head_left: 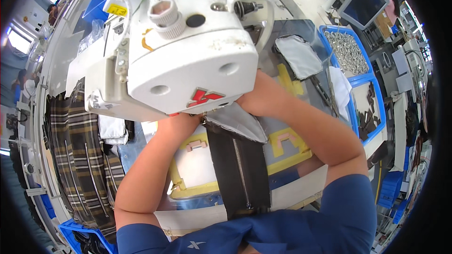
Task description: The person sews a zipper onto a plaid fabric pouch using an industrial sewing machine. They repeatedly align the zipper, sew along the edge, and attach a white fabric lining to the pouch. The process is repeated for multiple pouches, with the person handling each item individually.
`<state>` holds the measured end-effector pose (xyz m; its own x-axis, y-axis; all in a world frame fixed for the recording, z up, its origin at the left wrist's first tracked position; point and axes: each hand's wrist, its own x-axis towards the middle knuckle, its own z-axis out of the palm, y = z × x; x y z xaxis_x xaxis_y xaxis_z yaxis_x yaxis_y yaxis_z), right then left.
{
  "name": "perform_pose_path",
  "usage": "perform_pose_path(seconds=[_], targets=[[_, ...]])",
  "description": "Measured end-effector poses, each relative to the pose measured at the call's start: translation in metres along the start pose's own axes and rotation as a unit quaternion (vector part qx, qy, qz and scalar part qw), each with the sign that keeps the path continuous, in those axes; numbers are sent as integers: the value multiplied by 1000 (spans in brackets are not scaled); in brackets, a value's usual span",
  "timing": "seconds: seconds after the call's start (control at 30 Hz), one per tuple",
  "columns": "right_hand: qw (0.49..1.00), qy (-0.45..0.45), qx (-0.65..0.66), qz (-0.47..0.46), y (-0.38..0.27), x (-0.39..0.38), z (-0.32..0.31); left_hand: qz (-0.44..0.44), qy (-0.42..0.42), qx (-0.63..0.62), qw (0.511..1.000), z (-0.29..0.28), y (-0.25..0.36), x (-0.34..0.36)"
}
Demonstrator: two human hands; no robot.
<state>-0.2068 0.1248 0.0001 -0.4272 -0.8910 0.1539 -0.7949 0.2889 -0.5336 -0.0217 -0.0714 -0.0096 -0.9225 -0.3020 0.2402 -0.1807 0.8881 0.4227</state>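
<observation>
A white sewing machine head [188,66] fills the upper middle and covers most of both hands. My left hand [187,122] reaches under its front edge, beside the left side of the work; its fingers are hidden. From the right, my right hand [253,101] bends in behind the machine head, next to a grey-white lined fabric piece [241,123], with its fingers out of sight too. Joined to or lying against that piece, a dark fabric strip [254,171] with a metal zipper [239,164] runs down toward my body. What each hand grips cannot be seen.
Brown plaid fabric pieces [80,146] with zippers hang at left, beside folded white pieces [113,128]. At right, a blue tray [372,76] holds metal hardware and small dark pieces. A grey-white pouch [299,56] and a dark long tool [322,95] lie nearby. A monitor [363,2] stands behind.
</observation>
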Motion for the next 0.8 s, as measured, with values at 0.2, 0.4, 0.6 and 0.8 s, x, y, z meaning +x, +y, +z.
perform_pose_path(seconds=[0.2,0.4,0.6,0.8], targets=[[998,-10,30,62,-13,-1,-6,-85,-199,79,973,-59,46,-1],[998,8,51,19,-9,-9,-10,102,-121,74,985,-115,97,-32],[1000,-12,16,-5,-12,-3,-17,206,-122,-74,968,-75,83,-26],[999,-16,-30,-21,-3,-2,-14,186,-207,-78,957,-67,83,-13]])
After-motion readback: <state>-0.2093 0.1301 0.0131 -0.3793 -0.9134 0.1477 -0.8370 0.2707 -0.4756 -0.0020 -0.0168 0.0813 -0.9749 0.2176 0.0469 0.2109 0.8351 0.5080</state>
